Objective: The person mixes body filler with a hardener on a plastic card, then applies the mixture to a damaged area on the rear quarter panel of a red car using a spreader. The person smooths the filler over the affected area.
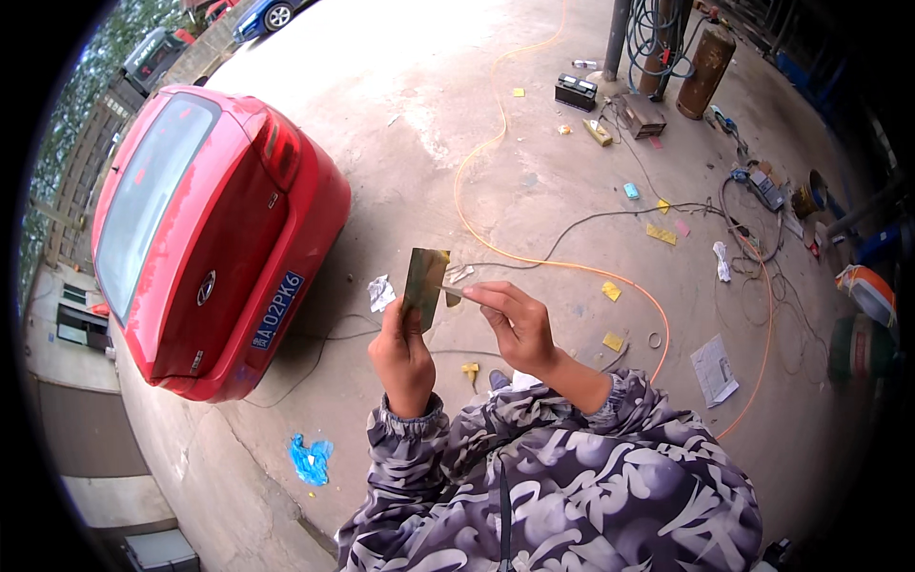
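Upright before me, my left hand (405, 364) grips a thin rectangular plate (419, 291), dark olive and slightly shiny, by its lower end. My right hand (522, 329) pinches a small flat scraper-like tool (452, 295) between thumb and fingers, its tip against or very close to the plate's right edge. Whether the two touch, I cannot tell. Both forearms wear grey and purple patterned sleeves. To the left stands a red car (229, 219), its rear toward me, with lighter dull patches on its paint.
An orange hose (460, 195) and dark cables (572, 226) snake over the concrete floor. Yellow scraps (660, 234), a paper sheet (713, 370) and a blue plastic bag (311, 459) lie about. Farther right are a black battery (576, 91), a metal box (640, 115) and a rusty cylinder (707, 71).
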Tool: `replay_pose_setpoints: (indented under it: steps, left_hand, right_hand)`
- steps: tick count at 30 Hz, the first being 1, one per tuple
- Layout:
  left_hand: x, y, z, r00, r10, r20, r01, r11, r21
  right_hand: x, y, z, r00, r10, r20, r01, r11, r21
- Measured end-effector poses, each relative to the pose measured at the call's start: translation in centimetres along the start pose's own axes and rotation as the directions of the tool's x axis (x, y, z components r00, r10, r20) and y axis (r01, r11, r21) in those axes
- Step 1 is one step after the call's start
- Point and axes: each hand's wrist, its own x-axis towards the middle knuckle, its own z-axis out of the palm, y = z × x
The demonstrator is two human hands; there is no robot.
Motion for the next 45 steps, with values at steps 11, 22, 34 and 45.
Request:
replay_pose_setpoints:
  steps: [11, 22, 34, 45]
  left_hand:
    - [18.2, -7.1, 9.0, 0.985, 0.090, 0.145, -0.090, 0.996, -0.006]
    - [35.6, -16.3, 15.8, 0.874, -0.281, 0.397, 0.483, 0.412, -0.772]
    - [58.0, -28.3, 21.0, 0.943, -0.300, 0.145, 0.319, 0.690, -0.649]
    - [77.1, -35.9, 28.1, 0.992, -0.129, 0.005, 0.129, 0.991, -0.028]
  right_hand:
    - [15.7, 12.8, 1.9, 0.993, -0.092, -0.077, 0.084, 0.992, -0.094]
    - [38.7, 23.4, 1.9, 0.924, 0.203, 0.324, -0.365, 0.725, 0.585]
    - [54.6, 41.9, 12.6, 0.981, 0.191, -0.025, -0.187, 0.975, 0.124]
    - [69.3, 54.3, 19.9, 0.996, 0.020, 0.086, -0.017, 0.999, -0.032]
